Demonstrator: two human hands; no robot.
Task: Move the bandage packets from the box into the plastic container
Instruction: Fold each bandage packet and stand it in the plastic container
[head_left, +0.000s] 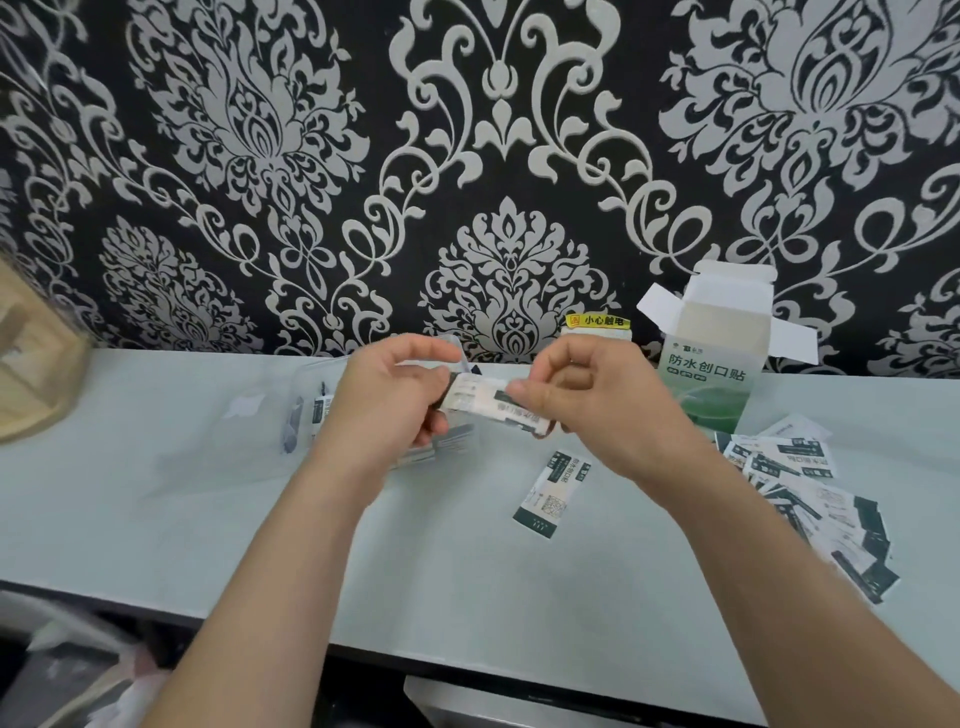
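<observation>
We pinch a thin stack of packets (483, 402) left of the box (711, 364), left hand (384, 395) on one end, right hand (587, 400) on the other. The container (304, 415) sits further left of the box. A loose pinch could let packets slip and miss it.

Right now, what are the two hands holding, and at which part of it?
A bundle of bandage packets, held between both hands: the left hand grips its left end, and the right hand pinches its right end.
</observation>
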